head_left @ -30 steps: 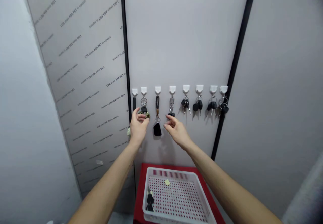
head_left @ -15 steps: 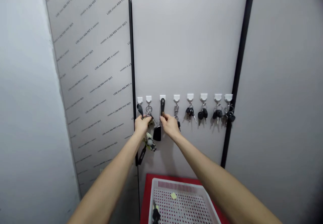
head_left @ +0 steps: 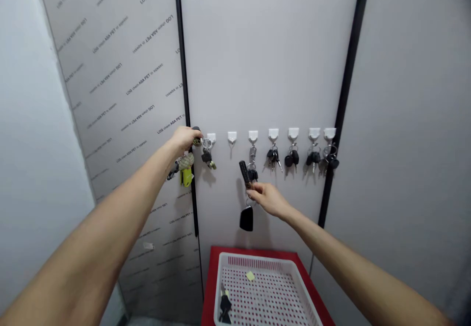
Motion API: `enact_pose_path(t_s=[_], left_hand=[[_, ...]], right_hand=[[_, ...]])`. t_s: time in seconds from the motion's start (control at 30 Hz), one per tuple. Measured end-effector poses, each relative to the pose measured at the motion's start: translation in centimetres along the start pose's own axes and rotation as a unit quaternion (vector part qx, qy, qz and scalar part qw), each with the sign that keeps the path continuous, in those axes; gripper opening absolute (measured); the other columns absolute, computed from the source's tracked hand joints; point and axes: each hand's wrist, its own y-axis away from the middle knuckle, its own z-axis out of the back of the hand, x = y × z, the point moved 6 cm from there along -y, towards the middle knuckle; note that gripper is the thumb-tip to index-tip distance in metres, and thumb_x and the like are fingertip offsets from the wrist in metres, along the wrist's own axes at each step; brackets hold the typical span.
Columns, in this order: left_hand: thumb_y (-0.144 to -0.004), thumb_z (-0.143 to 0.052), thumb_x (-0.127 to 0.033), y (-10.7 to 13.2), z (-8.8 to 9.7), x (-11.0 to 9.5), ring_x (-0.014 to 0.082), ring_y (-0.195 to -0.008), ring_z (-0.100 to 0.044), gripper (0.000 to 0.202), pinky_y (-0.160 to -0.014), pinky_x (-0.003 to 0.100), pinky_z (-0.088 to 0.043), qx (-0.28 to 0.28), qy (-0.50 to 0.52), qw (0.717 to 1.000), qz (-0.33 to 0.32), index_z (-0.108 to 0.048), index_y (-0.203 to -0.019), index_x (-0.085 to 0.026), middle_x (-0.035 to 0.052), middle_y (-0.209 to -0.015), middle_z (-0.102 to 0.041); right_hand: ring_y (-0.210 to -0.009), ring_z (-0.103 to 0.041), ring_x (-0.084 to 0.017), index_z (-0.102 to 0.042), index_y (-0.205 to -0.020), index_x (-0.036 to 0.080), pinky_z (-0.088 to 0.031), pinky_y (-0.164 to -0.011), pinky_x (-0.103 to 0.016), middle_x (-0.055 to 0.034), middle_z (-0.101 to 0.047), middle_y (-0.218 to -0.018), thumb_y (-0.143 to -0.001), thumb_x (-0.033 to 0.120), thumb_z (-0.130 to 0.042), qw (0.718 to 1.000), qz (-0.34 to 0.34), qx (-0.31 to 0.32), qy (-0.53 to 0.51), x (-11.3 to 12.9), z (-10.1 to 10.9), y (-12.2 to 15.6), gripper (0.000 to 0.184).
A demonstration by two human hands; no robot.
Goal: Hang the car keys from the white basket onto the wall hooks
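Observation:
My left hand [head_left: 186, 138] is at the far left of the hook row, fingers closed on a keychain with charms [head_left: 186, 171]. A bright yellow-green tag and a braided-looking piece dangle from it; the leftmost hook is hidden behind this hand. My right hand [head_left: 268, 197] pinches a keychain with a black strap [head_left: 244, 173], held off the wall below the hooks. A flat black fob [head_left: 246, 218] hangs from its ring. Beside my left hand, a bunch of keys [head_left: 208, 157] hangs on a white hook [head_left: 211, 137]. The hook to its right [head_left: 232, 136] bears nothing.
Further right, several hooks hold key bunches [head_left: 274, 157] along the pale panel. Below stands a white perforated basket [head_left: 220, 267] on a red surface [head_left: 208, 287], with a black key [head_left: 225, 306] and a yellow paper piece [head_left: 250, 276] inside. Black vertical strips [head_left: 183, 46] edge the panel.
The strap keychain has come off the third hook and moved down and right in my right hand. My left hand has moved up and left with the charm keychain.

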Motion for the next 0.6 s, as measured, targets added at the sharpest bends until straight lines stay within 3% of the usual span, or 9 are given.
enact_pose_path(t_s=[0.1,0.2,0.3,0.53,0.6], left_hand=[[-0.048,-0.047,-0.020,-0.4,0.3,-0.8,0.0047,-0.030,-0.026,0.012,-0.033,0.019,-0.017,-0.043,0.013,0.999,-0.009,-0.039,-0.042,-0.016,-0.0048,-0.032,-0.030],[-0.044,-0.051,-0.018,-0.7,0.0,-1.3,0.0102,-0.039,-0.038,0.012,-0.037,0.021,-0.024,-0.080,-0.136,0.987,-0.036,-0.042,-0.037,-0.015,-0.0019,-0.032,-0.034],[-0.039,-0.056,-0.016,-0.8,-0.7,-1.4,0.0143,-0.044,-0.042,0.016,-0.040,0.022,-0.026,-0.033,-0.255,0.966,-0.043,-0.042,-0.031,-0.015,0.0001,-0.030,-0.036],[-0.042,-0.054,-0.018,0.8,-0.9,2.1,0.0060,-0.027,-0.026,0.020,-0.032,0.020,-0.015,0.052,-0.197,0.974,0.101,-0.038,-0.032,-0.016,-0.0033,-0.026,-0.029],[-0.043,-0.054,-0.017,1.2,-1.2,2.8,0.0049,-0.026,-0.024,0.019,-0.031,0.019,-0.013,0.054,-0.155,0.979,0.121,-0.037,-0.034,-0.016,-0.0042,-0.026,-0.029]], right_hand=[[-0.045,-0.034,-0.006,-0.049,-0.058,0.013,-0.026,-0.045,-0.018,0.0036,-0.039,-0.048,-0.063,0.029,-0.037,0.999,-0.013,0.043,-0.013,-1.9,-0.8,1.4,0.021],[-0.044,-0.032,-0.006,-0.051,-0.060,0.012,-0.025,-0.044,-0.018,0.0032,-0.038,-0.048,-0.063,0.027,-0.038,0.995,-0.015,0.094,-0.005,-3.2,-1.8,3.0,0.020],[-0.044,-0.028,-0.005,-0.051,-0.057,0.012,-0.023,-0.042,-0.018,0.0035,-0.035,-0.046,-0.063,0.025,-0.038,0.988,-0.016,0.150,0.018,-4.9,-3.2,5.0,0.020],[-0.044,-0.024,-0.005,-0.048,-0.052,0.013,-0.019,-0.041,-0.017,0.0045,-0.028,-0.046,-0.062,0.022,-0.037,0.975,-0.019,0.218,0.042,-8.5,-6.1,8.5,0.018],[-0.044,-0.024,-0.005,-0.049,-0.052,0.014,-0.018,-0.041,-0.017,0.0044,-0.029,-0.046,-0.061,0.020,-0.037,0.972,-0.026,0.225,0.054,-9.0,-6.6,9.0,0.016]])
